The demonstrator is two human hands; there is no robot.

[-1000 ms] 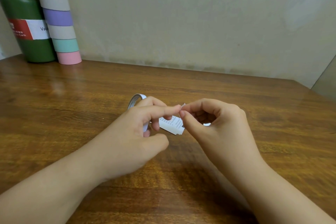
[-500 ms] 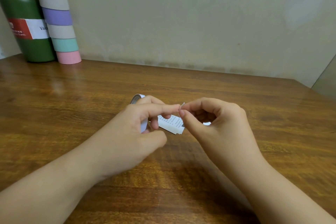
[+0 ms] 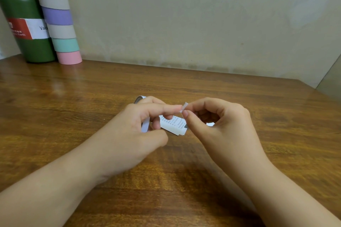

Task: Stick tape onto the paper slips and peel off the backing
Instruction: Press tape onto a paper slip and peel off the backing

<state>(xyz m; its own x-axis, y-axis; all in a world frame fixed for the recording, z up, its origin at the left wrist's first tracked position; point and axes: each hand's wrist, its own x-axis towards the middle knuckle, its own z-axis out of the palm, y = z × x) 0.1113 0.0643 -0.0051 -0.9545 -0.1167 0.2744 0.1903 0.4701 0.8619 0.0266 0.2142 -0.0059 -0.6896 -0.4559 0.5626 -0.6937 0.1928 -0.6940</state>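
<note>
From the head camera, a brown wooden table (image 3: 239, 97) with a glossy, streaked grain fills the lower part of the view and meets a pale, blotchy plaster wall (image 3: 184, 14) along its far edge. At the far left corner stand a dark green cylindrical flask with a red and white label (image 3: 27, 29) and, just beside it on the right, a tall tube banded in teal, grey, purple and pink (image 3: 59, 24).

Near the middle of the surface the two hands meet. The left hand (image 3: 132, 132) has its fingers curled round a roll of white tape (image 3: 144, 125), whose rim shows above the knuckles, and its forefinger stretches out to the right. The right hand (image 3: 221, 125) has forefinger and thumb closed in a pinch on a small pale strip of tape or backing (image 3: 184, 106); which of the two it is I cannot tell at this size. The strip stands just off the left forefinger's tip.

Beneath the fingertips, a small stack of white printed paper slips (image 3: 175, 125) lies on the table, partly hidden by both hands.
</note>
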